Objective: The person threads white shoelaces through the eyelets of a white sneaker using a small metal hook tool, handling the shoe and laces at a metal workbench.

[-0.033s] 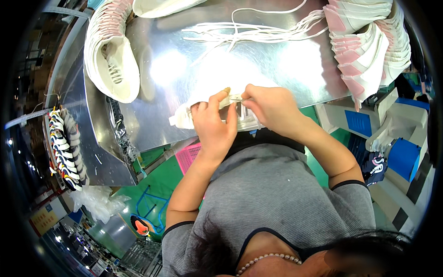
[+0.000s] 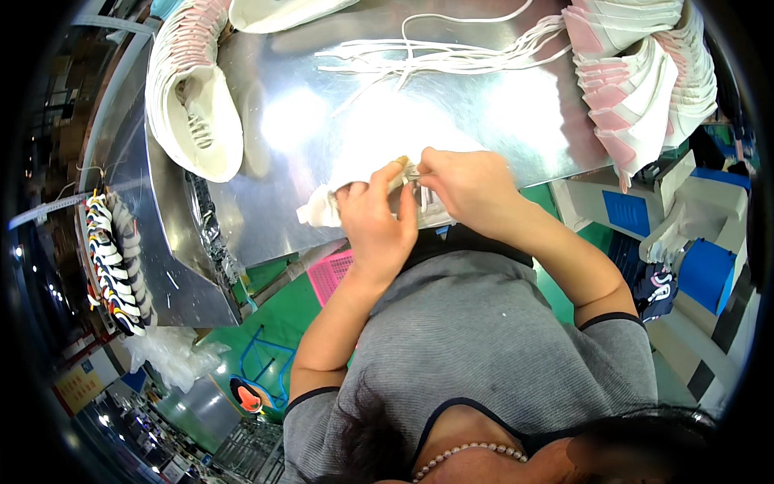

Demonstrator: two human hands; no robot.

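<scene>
A white shoe upper [image 2: 322,208] lies at the table's near edge, mostly covered by my hands. My left hand [image 2: 377,222] grips it, thumb and fingers on either side of the lace opening. A yellowish cover sits on one of its fingertips. My right hand [image 2: 468,187] is closed in a pinch at the eyelet edge, on what looks like a white shoelace; the fingers hide most of it. Beyond my hands, a bundle of loose white laces [image 2: 451,60] is spread on the metal table [image 2: 282,189].
Nested white-and-pink shoe uppers [image 2: 218,145] stand at the left, with more stacked uppers [image 2: 633,105] at the right. Another white upper [image 2: 290,12] lies at the far edge. Below are a pink basket [image 2: 329,276] and a blue-framed stool [image 2: 262,359]. Dark-and-white uppers [image 2: 113,262] hang far left.
My right fingertips have shifted slightly left, closer to my left fingertips at the eyelet edge. My left hand has moved slightly right and still holds the upper.
</scene>
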